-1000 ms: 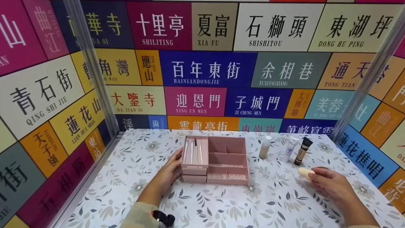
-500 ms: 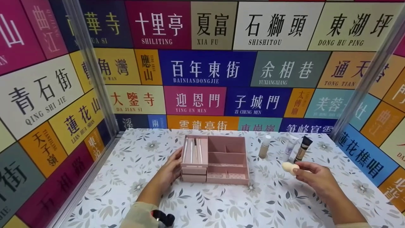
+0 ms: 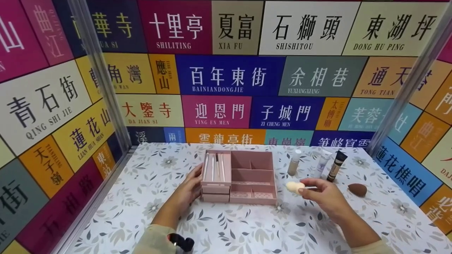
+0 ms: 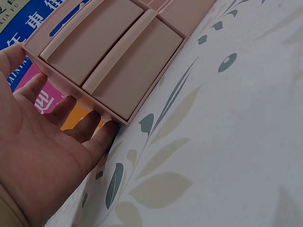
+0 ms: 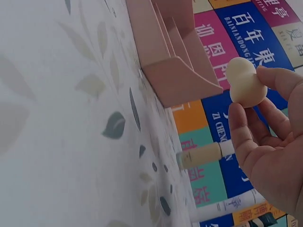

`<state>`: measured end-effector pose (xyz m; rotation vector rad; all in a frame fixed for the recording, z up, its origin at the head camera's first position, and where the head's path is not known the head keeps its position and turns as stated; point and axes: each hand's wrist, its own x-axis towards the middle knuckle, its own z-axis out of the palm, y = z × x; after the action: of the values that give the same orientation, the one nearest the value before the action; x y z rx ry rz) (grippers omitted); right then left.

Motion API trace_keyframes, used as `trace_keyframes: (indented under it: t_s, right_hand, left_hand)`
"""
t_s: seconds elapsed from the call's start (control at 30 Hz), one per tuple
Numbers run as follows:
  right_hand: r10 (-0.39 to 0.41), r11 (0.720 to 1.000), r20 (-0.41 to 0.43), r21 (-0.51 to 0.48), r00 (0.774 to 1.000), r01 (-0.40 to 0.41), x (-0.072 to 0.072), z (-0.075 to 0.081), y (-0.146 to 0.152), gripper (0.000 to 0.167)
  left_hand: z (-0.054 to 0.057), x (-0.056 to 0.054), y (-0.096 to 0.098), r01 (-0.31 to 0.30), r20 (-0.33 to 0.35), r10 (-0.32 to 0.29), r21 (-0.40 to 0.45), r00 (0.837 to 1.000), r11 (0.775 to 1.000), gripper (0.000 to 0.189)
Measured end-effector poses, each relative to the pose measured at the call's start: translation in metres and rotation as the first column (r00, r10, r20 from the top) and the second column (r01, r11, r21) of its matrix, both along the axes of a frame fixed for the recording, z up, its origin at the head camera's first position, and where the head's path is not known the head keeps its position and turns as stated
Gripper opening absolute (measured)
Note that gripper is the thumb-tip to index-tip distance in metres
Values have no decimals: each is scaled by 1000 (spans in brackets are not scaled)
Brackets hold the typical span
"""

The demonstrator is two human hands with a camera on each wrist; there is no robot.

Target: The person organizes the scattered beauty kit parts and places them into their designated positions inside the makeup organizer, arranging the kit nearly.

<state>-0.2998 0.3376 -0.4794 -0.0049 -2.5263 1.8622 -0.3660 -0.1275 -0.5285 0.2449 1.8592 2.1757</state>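
Note:
A pink desktop organizer point(image 3: 253, 187) stands on the table, with drawers at its left and compartments at its right. Slim brushes point(image 3: 216, 165) lie in the tray on top of the drawers. My left hand point(image 3: 189, 187) rests against the organizer's left side; in the left wrist view its fingers point(image 4: 90, 125) are spread along that wall. Just right of the organizer, my right hand point(image 3: 319, 192) pinches a cream makeup sponge point(image 3: 295, 187) between thumb and fingers. The right wrist view shows the sponge point(image 5: 246, 81) to be gourd-shaped and held above the table.
Behind my right hand stand a foundation bottle point(image 3: 293, 163), a white tube point(image 3: 322, 164) and a black-capped tube point(image 3: 337, 166). A brown makeup sponge point(image 3: 357, 189) lies farther right. Walls with coloured signs enclose the floral-patterned table point(image 3: 243, 229).
My right hand has carried the cream sponge leftward toward the organizer, uncovering the brown sponge at the right. My left hand has stayed at the organizer's side.

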Motion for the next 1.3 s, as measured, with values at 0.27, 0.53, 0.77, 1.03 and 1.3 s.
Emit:
trace_keyframes:
  t_s: [0.27, 0.53, 0.77, 1.03, 1.3]
  right_hand:
    - [97, 994, -56, -54, 994, -100, -7, 4, -42, 48]
    - [148, 987, -91, -56, 985, -154, -22, 6, -84, 51]
    - [200, 973, -97, -94, 975, -209, -37, 2, -115, 52]
    - [194, 972, -52, -122, 980, -199, -50, 0, -135, 44]
    - [155, 980, -48, -117, 987, -160, -58, -10, -141, 46]
  left_hand:
    - [1, 0, 0, -11, 20, 11, -4, 1000, 1000, 64]
    - [3, 1, 1, -20, 20, 20, -10, 1000, 1000, 62]
    - [1, 0, 0, -18, 25, 18, 4, 1000, 1000, 62]
    - [-1, 1, -1, -7, 2, 7, 9, 1000, 1000, 64]
    - [0, 1, 0, -9, 1, 9, -14, 1000, 1000, 64]
